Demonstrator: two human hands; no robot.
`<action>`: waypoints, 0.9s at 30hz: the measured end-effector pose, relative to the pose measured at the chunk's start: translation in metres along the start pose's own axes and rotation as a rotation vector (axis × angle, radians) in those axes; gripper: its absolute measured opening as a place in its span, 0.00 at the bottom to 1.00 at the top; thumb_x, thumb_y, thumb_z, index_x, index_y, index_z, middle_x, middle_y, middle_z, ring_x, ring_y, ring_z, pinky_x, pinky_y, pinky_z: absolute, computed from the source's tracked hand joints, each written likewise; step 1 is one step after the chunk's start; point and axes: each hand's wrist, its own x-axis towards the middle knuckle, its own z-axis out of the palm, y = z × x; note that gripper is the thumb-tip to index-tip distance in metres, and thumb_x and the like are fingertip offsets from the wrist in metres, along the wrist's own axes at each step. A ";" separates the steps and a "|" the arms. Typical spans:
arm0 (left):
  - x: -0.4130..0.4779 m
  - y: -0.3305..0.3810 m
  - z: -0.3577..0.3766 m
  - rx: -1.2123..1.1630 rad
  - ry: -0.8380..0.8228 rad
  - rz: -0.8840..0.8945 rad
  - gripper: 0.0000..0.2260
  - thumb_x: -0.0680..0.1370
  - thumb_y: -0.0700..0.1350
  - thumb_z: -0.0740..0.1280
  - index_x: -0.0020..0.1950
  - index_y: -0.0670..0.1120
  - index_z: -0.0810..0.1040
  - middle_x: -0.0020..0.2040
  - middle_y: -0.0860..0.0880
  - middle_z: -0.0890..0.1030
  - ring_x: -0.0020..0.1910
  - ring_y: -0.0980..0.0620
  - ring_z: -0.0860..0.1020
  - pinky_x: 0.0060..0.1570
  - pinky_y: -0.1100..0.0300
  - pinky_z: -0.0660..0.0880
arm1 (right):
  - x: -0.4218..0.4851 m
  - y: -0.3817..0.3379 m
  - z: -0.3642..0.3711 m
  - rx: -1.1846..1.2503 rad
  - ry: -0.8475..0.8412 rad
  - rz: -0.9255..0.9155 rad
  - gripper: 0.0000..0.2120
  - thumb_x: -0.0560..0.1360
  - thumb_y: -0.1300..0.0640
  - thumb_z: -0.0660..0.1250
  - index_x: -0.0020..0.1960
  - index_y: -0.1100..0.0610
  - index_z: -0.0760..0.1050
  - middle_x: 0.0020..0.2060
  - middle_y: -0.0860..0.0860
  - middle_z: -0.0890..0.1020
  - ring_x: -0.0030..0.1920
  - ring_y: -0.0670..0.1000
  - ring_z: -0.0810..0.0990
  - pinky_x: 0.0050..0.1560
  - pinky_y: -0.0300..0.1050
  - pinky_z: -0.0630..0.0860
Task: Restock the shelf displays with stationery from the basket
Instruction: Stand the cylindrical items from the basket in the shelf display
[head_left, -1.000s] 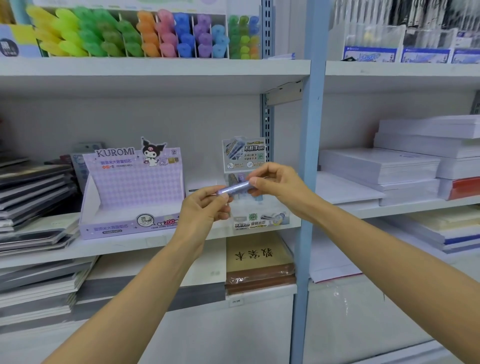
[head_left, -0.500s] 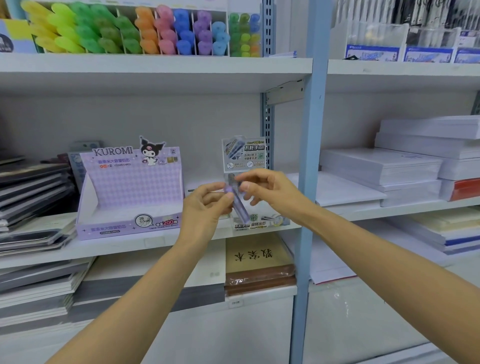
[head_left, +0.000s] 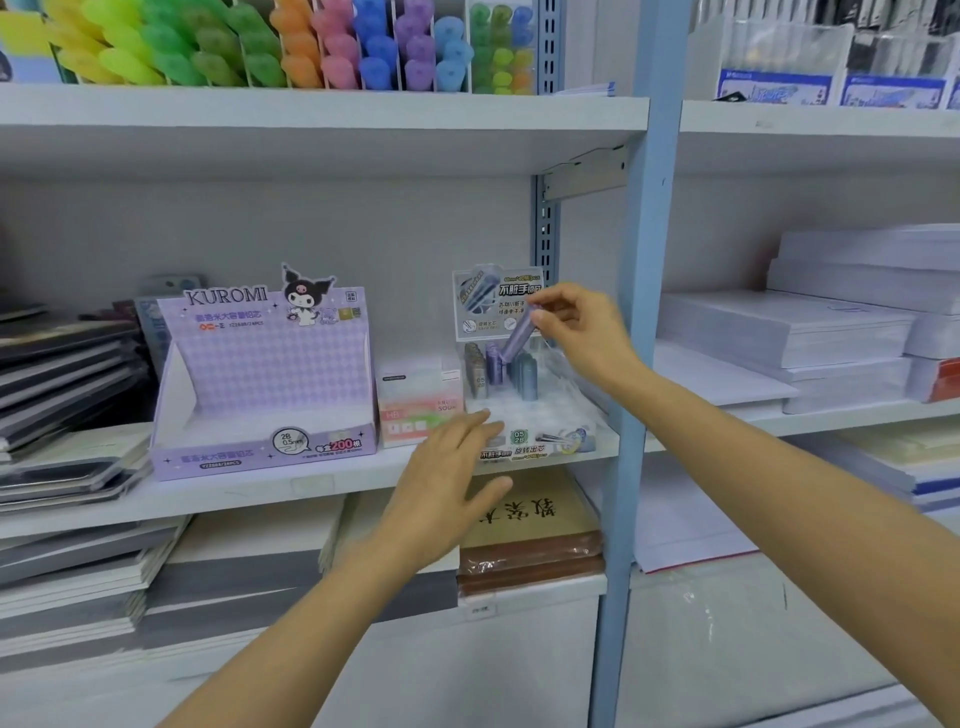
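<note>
Vs 0.5 s ago: your L hand is no longer touching the purple lead tube; it's hovering lower, fingers spread, holding nothing. Your R hand alone is pinching the tube's top, tilting it over the clear display tray. Lower end is disappearing among the standing tubes; can't tell if it's slotted.

My left hand is no longer gripping the purple lead tube; it is now hanging lower, fingers straight, in front of the shelf edge. My right hand alone is pinching the tube by its upper end and is carrying it, tilted, back over the clear display case, its lower end at the tops of the standing tubes.
</note>
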 end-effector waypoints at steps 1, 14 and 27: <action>-0.001 -0.002 0.002 0.015 -0.003 0.016 0.26 0.80 0.55 0.62 0.77 0.52 0.61 0.77 0.54 0.59 0.75 0.55 0.56 0.74 0.59 0.53 | 0.002 0.004 0.005 -0.036 0.000 -0.002 0.08 0.77 0.63 0.66 0.56 0.57 0.79 0.46 0.50 0.82 0.44 0.44 0.78 0.47 0.33 0.76; -0.002 -0.008 0.014 0.014 0.049 0.067 0.27 0.79 0.48 0.65 0.76 0.51 0.60 0.76 0.54 0.60 0.72 0.54 0.63 0.69 0.57 0.62 | 0.021 0.019 0.037 -0.358 -0.213 -0.025 0.09 0.78 0.60 0.66 0.57 0.58 0.79 0.51 0.53 0.82 0.50 0.50 0.78 0.57 0.46 0.75; -0.003 -0.007 0.019 0.025 0.081 0.068 0.28 0.78 0.44 0.66 0.76 0.52 0.59 0.76 0.54 0.59 0.74 0.55 0.59 0.70 0.60 0.57 | 0.017 0.030 0.051 -0.420 -0.132 -0.049 0.06 0.76 0.61 0.69 0.52 0.57 0.79 0.45 0.50 0.80 0.46 0.50 0.79 0.53 0.49 0.78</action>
